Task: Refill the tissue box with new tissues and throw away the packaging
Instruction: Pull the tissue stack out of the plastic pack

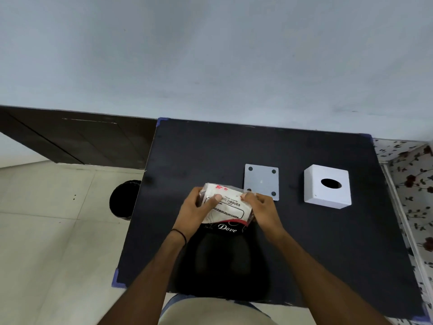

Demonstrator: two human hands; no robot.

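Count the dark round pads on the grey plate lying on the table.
4 pads, one at each corner of the grey plate: far left, far right, near right, and near left, which is partly hidden behind the tissue packet.

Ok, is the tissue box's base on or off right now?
Off: the grey base plate lies flat on the table, apart from the white tissue box to its right.

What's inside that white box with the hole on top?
Through the oval hole of the tissue box only darkness shows; no tissue sticks out. Anything deeper is hidden.
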